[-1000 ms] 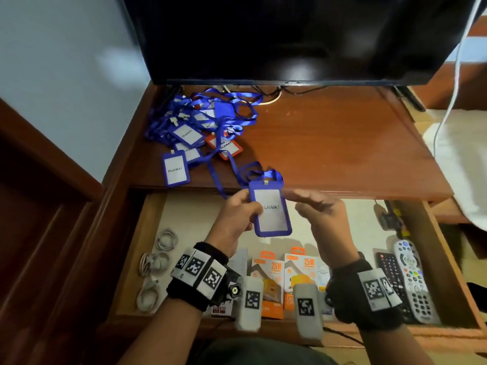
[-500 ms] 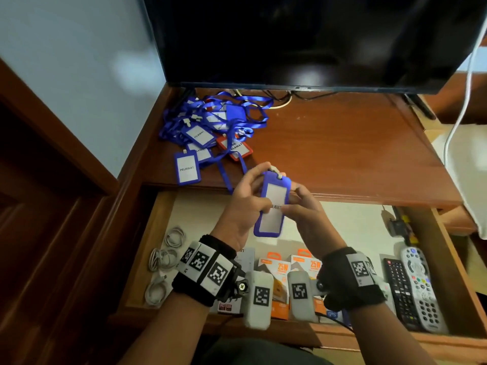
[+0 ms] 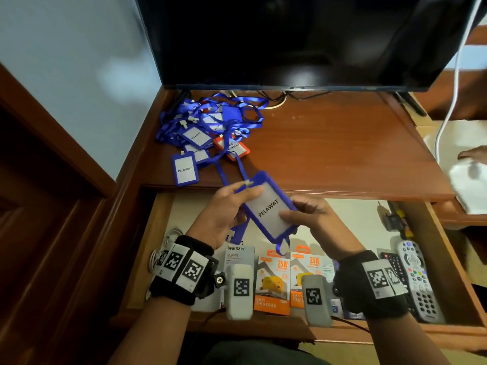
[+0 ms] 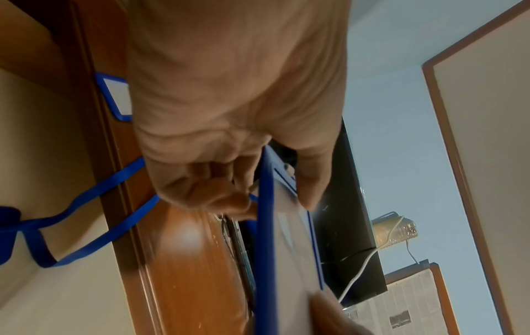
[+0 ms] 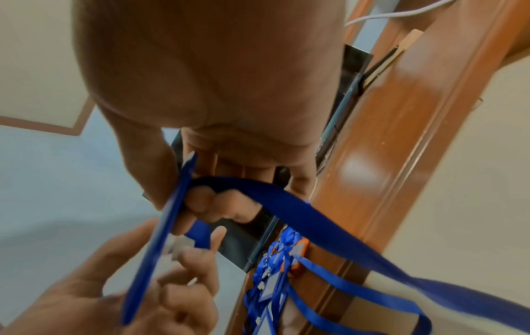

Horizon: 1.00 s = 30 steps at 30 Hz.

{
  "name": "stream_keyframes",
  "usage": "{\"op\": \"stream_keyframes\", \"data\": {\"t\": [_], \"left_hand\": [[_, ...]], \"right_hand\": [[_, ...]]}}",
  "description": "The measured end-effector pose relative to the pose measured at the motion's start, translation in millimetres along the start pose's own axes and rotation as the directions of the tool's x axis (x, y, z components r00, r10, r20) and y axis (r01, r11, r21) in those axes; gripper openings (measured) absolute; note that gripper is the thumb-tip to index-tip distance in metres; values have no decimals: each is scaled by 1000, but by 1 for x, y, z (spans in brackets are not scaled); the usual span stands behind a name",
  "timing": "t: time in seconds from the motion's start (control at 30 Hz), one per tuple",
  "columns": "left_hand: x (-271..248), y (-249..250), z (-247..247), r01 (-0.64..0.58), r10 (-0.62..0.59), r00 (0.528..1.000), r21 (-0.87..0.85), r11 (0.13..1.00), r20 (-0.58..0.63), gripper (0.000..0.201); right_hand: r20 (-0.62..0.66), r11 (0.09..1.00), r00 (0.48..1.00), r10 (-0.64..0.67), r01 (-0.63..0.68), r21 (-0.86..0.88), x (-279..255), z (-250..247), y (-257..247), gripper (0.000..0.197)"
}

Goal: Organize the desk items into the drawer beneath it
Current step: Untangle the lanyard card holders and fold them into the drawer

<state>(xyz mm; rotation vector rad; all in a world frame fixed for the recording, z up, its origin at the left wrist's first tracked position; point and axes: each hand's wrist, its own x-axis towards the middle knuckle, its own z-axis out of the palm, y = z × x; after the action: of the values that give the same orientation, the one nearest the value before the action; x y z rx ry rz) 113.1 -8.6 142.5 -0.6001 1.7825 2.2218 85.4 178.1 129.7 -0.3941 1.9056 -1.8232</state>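
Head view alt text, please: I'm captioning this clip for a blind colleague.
Both hands, left hand and right hand, hold a blue badge holder reading PELAWAT over an open drawer. Its lanyard trails back to a pile of badges on the wooden desk. The drawer holds charger boxes, remotes and coiled cables.

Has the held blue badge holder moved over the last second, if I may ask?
Yes: the blue badge holder has tilted, top leftward, no longer square to the desk edge.
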Motion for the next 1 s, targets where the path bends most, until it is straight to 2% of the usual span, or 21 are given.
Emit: {"op": "stream_keyframes", "data": {"t": [0.07,0.1,0.17,0.27,0.4,0.57,0.67,0.83,1.0], "left_hand": [[-1,-1,-3,43,-48,997,75,996,58,17],[-2,-2,-4,50,-56,996,88,995,75,20],[-3,-3,-4,42,-49,994,67,997,97,22],[-1,-8,-5,19,-17,996,-12,1000,83,20],[0,-11,-4,-32,32,999,-32,999,11,15],[2,-14,0,-137,159,975,138,981,-158,24],[3,-13,-1,-155,207,961,261,953,-183,32],[5,-13,-8,-181,231,971,452,874,-58,27],[0,-15,-9,-130,64,986,474,871,152,16]], "right_hand": [[37,1000,999,20,-20,-18,-2,-4,-3,8],[41,999,999,25,-24,-24,-3,-6,-3,13],[12,999,1000,24,-24,-29,-4,-8,-3,16],[-63,1000,998,-1,0,-25,-7,-8,-3,8],[-150,999,989,-11,6,-34,-9,-10,3,17],[-179,999,983,24,-30,-27,-8,-6,10,18],[-206,999,978,34,-30,19,-8,-4,12,14],[-191,995,981,33,-13,103,-12,-5,12,13],[-189,996,982,-9,25,82,-15,-6,7,15]]}}
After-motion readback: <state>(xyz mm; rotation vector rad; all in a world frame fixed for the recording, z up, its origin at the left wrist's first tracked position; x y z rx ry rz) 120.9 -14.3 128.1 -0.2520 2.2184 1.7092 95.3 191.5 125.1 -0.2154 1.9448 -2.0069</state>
